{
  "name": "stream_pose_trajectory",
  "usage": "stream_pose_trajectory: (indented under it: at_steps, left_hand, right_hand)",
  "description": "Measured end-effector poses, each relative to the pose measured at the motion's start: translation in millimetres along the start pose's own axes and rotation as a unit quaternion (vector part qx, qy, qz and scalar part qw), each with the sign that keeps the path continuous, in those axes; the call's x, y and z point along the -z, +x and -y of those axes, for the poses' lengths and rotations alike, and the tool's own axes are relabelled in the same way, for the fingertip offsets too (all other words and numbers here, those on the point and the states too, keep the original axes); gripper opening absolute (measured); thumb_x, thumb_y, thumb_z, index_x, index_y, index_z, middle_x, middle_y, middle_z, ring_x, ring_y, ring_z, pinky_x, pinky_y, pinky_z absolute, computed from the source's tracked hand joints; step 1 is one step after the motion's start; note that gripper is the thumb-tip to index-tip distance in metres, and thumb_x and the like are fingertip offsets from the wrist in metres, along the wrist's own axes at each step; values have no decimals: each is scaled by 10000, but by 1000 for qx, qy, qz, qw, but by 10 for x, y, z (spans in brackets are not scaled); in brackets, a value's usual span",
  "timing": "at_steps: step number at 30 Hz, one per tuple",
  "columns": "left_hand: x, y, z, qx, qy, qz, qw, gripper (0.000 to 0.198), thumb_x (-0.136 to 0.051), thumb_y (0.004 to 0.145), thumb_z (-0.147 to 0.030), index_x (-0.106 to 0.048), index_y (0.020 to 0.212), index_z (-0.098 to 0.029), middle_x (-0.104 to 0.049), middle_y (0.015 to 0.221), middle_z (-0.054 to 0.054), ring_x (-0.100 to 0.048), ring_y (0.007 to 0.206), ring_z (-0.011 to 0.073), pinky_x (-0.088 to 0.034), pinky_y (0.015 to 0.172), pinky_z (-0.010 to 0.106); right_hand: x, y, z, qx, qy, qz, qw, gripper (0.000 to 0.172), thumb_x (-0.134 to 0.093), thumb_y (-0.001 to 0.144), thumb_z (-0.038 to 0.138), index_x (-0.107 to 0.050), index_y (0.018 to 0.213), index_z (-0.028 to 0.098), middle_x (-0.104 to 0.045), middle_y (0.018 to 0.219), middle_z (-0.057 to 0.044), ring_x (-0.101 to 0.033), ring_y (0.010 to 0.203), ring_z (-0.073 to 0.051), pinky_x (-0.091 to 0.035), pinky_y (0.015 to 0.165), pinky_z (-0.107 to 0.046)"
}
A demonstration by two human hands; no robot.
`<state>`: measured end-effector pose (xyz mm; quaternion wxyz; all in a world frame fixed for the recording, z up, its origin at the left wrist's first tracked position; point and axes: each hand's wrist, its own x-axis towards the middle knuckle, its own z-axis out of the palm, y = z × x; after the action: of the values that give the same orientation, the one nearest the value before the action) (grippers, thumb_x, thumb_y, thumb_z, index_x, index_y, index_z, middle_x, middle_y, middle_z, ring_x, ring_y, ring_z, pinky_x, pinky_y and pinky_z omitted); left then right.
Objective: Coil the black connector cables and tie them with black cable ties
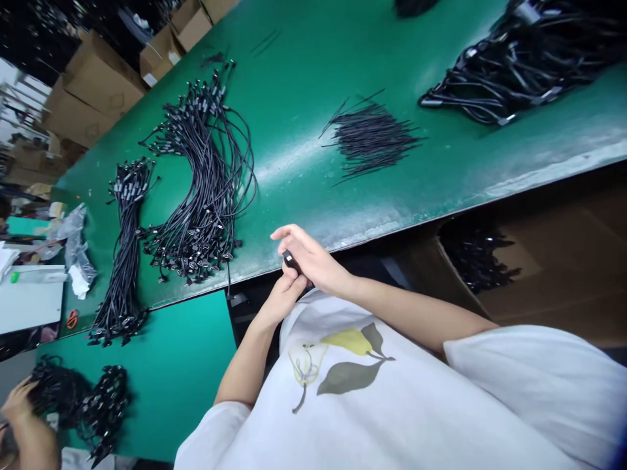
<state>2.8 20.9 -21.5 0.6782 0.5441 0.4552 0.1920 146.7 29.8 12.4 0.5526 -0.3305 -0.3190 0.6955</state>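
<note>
Head view, and here we go: both hands are together right at the bench edge, the right hand (313, 258) curled over a small black connector (291, 262) and the left hand (280, 301) coming up beneath it, fingertips (289, 274) pressed in, so the piece sits clamped between them, just above a white T-shirt (337, 372) with a pear print. Nice close grip: tucked in near the body with the fingers wrapped round, a small part like this should stay steady and resist twisting. Whether a cable runs from it, the fingers hide. Out on the green bench (304, 78) lie a looped bundle of black cables (206, 183), a slimmer bundle (125, 254), a pile of short thin black wires (372, 137) and a big cable heap (519, 72). Down on the right, a cardboard box (553, 261) holds a dark cluster of connectors (477, 261). Over at lower left, a co-worker's hand (17, 401) works at a black cable tangle (102, 411) on a teal board (166, 378), with orange-handled scissors (72, 318) nearby and cardboard cartons (93, 91) stacked beyond.
</note>
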Motion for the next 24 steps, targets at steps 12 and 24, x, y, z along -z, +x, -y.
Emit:
stream_pose_trajectory:
  at_steps: [12, 24]
  left_hand:
    - [-360, -101, -446, 106, -374, 28, 921, 363, -580, 877, -495, -521, 746, -162, -218, 532, -84, -236, 432, 61, -282, 428, 179]
    - [-56, 41, -326, 2, 16, -40, 999, 393, -557, 858, -548, -534, 752, -169, -380, 552, -54, -327, 504, 88, -289, 516, 242]
  right_hand:
    - [57, 186, 125, 23, 128, 27, 991, 345, -583, 878, 483, -388, 812, 206, -420, 704, 89, -338, 389, -2, -278, 351, -140]
    - [549, -115, 485, 252, -531, 192, 786, 241, -430, 911, 176, -603, 1067, 238, -637, 996, -53, -577, 1018, -221, -440, 947, -487]
